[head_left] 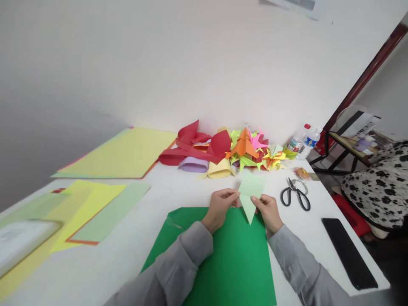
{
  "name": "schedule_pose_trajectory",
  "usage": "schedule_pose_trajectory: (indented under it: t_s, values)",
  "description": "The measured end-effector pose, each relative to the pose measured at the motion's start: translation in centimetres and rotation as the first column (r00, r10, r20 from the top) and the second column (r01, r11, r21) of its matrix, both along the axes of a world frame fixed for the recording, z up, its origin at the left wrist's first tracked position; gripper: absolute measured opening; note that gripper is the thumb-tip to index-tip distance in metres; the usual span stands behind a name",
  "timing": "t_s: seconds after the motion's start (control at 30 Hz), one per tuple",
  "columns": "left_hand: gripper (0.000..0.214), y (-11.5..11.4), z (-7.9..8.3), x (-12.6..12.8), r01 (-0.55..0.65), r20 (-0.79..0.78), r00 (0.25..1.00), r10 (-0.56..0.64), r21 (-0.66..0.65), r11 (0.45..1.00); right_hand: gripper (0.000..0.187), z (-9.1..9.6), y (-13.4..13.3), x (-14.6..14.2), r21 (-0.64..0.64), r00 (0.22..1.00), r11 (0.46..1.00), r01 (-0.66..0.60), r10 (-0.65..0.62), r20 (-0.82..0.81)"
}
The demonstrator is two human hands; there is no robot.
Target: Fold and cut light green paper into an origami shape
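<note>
A pale green sheet of paper, folded to a point at its lower end, is held up between my two hands. My left hand pinches its left edge between thumb and fingers. On the other side, my right hand grips the right edge, its thumb lying on the front of the paper. Both hands are just above the far edge of a large green sheet lying on the table. Black-handled scissors rest to the right of my right hand, blades partly open.
Folded paper shapes and red paper loops are piled against the wall. Large yellow sheets and loose strips lie left. Two plastic bottles stand back right; a black flat object lies near the right edge. Beyond sits a person in patterned clothing.
</note>
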State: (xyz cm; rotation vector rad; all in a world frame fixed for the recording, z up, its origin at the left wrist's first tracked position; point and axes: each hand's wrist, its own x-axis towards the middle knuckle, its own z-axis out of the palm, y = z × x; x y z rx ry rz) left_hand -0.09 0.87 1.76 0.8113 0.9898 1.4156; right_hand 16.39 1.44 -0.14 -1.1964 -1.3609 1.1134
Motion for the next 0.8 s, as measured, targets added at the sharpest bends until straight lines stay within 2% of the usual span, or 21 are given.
schedule_pose_trajectory:
  t_s: [0.1, 0.17, 0.27, 0.4, 0.5, 0.67, 0.8]
  values:
    - [0.027, 0.5, 0.3, -0.3, -0.015, 0.044, 0.999, 0.016, -0.023, 1.0, 0.045, 0.2, 1.4, -0.9, 0.018, 0.998, 1.0, 0.014, -0.013, -0.059]
    - [0.03, 0.8, 0.3, -0.5, 0.015, 0.066, 0.998, -0.014, -0.027, 1.0, 0.046, 0.3, 2.1, -1.6, -0.003, 0.995, 1.0, 0.004, -0.004, -0.1]
    - [0.032, 1.1, 0.0, -0.7, 0.09, 0.036, 0.995, -0.089, -0.019, 0.996, 0.045, 0.4, 2.2, -2.0, -0.026, 0.991, 0.997, -0.076, 0.073, -0.108]
    - [0.035, 1.1, -0.4, -0.8, 0.121, -0.023, 0.992, -0.122, -0.027, 0.992, 0.039, 0.3, 1.4, -1.7, -0.02, 0.977, 0.985, -0.174, 0.17, -0.129]
    - [0.036, 1.1, -0.6, -0.9, 0.137, -0.019, 0.99, -0.137, -0.035, 0.99, 0.039, 0.1, 1.1, -1.5, -0.015, 0.98, 0.991, -0.133, 0.129, -0.151]
    - [0.035, 1.1, -0.6, -1.0, 0.136, 0.048, 0.99, -0.134, -0.038, 0.99, 0.049, 0.0, 1.4, -1.3, -0.026, 0.988, 0.992, -0.125, 0.122, -0.094]
    - [0.037, 1.0, -0.5, -1.0, 0.144, 0.021, 0.989, -0.144, -0.007, 0.99, 0.049, 0.1, 1.5, -1.2, -0.032, 0.99, 0.993, -0.112, 0.109, -0.086]
